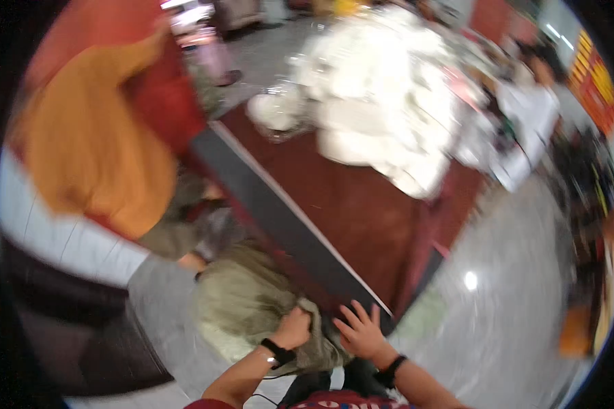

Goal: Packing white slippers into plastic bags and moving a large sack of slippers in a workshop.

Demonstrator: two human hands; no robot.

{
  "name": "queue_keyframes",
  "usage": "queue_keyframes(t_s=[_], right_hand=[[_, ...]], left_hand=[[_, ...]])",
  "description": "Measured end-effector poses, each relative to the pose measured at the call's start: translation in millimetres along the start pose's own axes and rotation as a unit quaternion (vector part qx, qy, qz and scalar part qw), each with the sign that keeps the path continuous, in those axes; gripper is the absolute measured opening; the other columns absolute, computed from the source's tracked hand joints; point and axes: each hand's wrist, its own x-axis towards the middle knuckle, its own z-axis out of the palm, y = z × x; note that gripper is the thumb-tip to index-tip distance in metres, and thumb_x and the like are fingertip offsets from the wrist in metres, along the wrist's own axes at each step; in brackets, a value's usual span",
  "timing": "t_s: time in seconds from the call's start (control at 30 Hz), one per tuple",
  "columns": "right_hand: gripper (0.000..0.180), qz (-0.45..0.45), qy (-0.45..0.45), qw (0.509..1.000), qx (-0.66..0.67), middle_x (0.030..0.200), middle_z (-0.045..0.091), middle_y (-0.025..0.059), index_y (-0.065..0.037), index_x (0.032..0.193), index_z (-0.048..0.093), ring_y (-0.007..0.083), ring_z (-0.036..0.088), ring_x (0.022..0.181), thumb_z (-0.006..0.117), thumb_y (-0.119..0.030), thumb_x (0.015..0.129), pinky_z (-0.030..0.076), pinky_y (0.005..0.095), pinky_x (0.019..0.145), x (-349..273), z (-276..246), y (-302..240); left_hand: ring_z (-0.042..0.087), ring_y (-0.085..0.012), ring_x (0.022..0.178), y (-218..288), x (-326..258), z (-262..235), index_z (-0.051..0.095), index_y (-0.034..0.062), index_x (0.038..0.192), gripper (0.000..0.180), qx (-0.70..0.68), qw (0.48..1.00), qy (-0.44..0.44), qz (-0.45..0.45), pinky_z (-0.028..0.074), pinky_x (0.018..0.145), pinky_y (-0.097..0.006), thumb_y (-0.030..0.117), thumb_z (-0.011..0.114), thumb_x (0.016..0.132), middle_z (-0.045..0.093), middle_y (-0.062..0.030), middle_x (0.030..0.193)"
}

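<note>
My left hand (295, 328) is closed on the edge of a large olive-green sack (242, 296), which hangs beside the near end of the table. My right hand (363, 334) has its fingers spread and touches the near corner of the dark red table (334, 198). A black band circles each of my wrists. How full the sack is and what lies in it are hidden.
White padded pieces (382, 88) are heaped at the table's far end, some in clear plastic. An orange cloth (99, 136) hangs at left. A person in white (525, 123) is at far right. Grey floor (498, 273) lies right of the table. Motion blurs much.
</note>
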Motion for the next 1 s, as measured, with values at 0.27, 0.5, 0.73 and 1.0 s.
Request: queue_keyframes(t_s=[0.27,0.5,0.73,1.0], right_hand=[[0.027,0.114,0.202,0.962,0.143,0.108,0.055,0.0101,-0.009,0.098,0.059,0.0292,0.046,0.113,0.065,-0.017,0.074,0.029,0.0518,0.097,-68.7,-42.3,38.8],[0.014,0.334,0.043,0.940,0.047,0.081,0.060,0.0063,-0.012,0.084,0.061,0.0263,0.056,0.084,0.062,-0.016,0.071,0.040,0.0430,0.078,-224.9,4.3,175.0],[0.020,0.470,-0.225,0.851,0.066,0.085,0.064,0.0110,-0.011,0.088,0.063,0.0298,0.061,0.085,0.057,-0.026,0.076,0.046,0.0439,0.071,-318.4,69.0,355.4],[0.051,0.570,-0.256,0.760,0.177,0.111,0.058,0.0144,-0.009,0.114,0.053,0.0307,0.051,0.109,0.065,-0.037,0.073,0.042,0.0453,0.090,-351.7,220.8,515.2]], left_hand=[[0.061,-0.0274,0.063,96.1,-7.7,-44.7,0.062,0.0001,0.083,0.012,-0.100,0.990,0.067,0.066,0.049,0.058,-0.034,0.010,0.063,0.076,0.060,-0.0136,0.080],[0.046,-0.0373,0.110,247.2,115.0,-32.6,0.053,0.0015,0.110,0.040,0.009,0.962,0.088,0.257,0.039,0.092,-0.041,0.007,0.065,0.073,0.048,-0.0203,0.118],[0.023,-0.0380,0.132,309.6,301.2,12.1,0.025,-0.0002,0.138,0.075,0.116,0.977,0.075,0.162,0.020,0.108,-0.042,0.021,0.066,0.080,0.023,-0.0237,0.143],[0.012,-0.0331,0.137,309.4,351.6,24.9,0.015,-0.0021,0.141,0.097,0.238,0.956,0.052,0.161,0.010,0.110,-0.043,0.055,0.058,0.075,0.012,-0.0214,0.148]])
